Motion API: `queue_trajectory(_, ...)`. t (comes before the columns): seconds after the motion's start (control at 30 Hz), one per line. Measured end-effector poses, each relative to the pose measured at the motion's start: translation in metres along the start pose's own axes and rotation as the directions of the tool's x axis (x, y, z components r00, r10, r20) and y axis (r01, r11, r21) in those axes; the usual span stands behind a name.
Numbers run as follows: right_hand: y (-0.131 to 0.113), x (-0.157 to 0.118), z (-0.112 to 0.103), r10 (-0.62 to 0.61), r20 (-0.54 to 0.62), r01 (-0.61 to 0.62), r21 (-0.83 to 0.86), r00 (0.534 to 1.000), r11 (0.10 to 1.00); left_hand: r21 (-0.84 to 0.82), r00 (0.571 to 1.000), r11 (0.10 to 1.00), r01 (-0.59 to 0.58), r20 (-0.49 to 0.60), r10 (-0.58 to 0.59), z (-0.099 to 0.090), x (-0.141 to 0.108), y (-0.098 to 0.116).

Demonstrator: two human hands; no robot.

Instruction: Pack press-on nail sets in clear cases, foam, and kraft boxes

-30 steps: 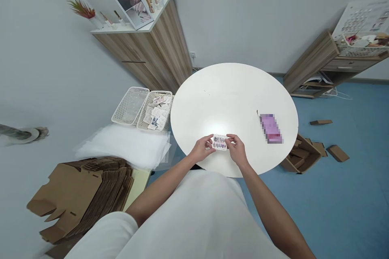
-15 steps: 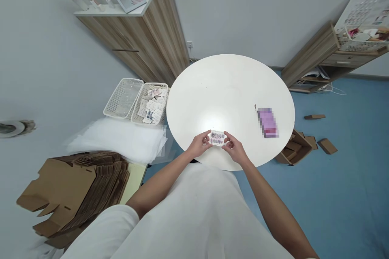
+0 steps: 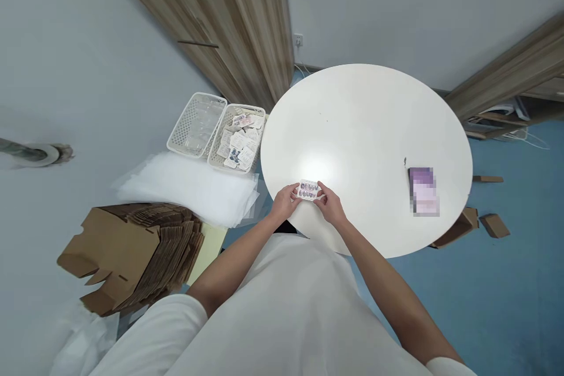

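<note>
A small clear-edged pack of press-on nails [image 3: 308, 190], two rows of purplish decorated nails on white, is held between my two hands. My left hand [image 3: 285, 202] pinches its left edge, and my right hand [image 3: 329, 204] has the right edge between thumb and fingers. Both hands are over the near edge of the round white table [image 3: 361, 106]. Whether the pack touches the tabletop I cannot tell.
A blurred purple item [image 3: 423, 191] lies on the table's right side. Left of the table are a basket of printed cards [image 3: 237, 138], a basket of clear plastic pieces [image 3: 197, 124], white plastic sheets [image 3: 189, 188] and folded cardboard boxes [image 3: 127, 247]. An open carton [image 3: 458, 228] stands on the floor.
The view has turned left and tilted down, so the table and purple item appear further right. Both hands keep hold of the nail pack, which looks almost unmoved.
</note>
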State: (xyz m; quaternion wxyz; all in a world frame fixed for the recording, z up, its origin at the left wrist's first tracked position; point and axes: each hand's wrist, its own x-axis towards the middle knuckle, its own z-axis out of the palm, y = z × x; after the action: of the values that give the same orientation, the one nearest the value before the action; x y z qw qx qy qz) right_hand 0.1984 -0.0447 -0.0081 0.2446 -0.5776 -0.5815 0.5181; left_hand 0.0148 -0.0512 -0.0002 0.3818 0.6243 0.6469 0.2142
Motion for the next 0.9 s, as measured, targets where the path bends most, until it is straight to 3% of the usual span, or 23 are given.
queue_trajectory(0.27, -0.029, 0.059, 0.075, 0.067, 0.107, -0.043, -0.213, 0.992, 0.976, 0.077, 0.994, 0.992, 0.101, -0.053, -0.097, -0.043, 0.023, -0.065)
queue_trajectory(0.5, -0.041, 0.077, 0.094, 0.17, 0.003, -0.159, -0.341, 0.985, 0.926, 0.134, 0.997, 0.988, 0.071, 0.001, -0.072, -0.056, 0.041, -0.08)
queue_trajectory(0.6, -0.042, 0.067, 0.096, 0.218, -0.051, -0.224, -0.24, 0.975, 0.945, 0.065, 0.989, 0.987, 0.148, 0.02, -0.15, -0.057, 0.037, -0.077)
queue_trajectory(0.73, -0.045, 0.051, 0.104, 0.326, -0.097, -0.321, 0.064, 0.94, 0.945, -0.139, 0.966, 0.957, 0.256, 0.08, -0.247, -0.055, 0.027, -0.074)
queue_trajectory(0.9, -0.052, 0.057, 0.114, 0.376, -0.14, -0.339, 0.229, 0.916, 0.912, -0.292, 0.958, 0.913, 0.286, 0.092, -0.27, -0.054, 0.032, -0.074)
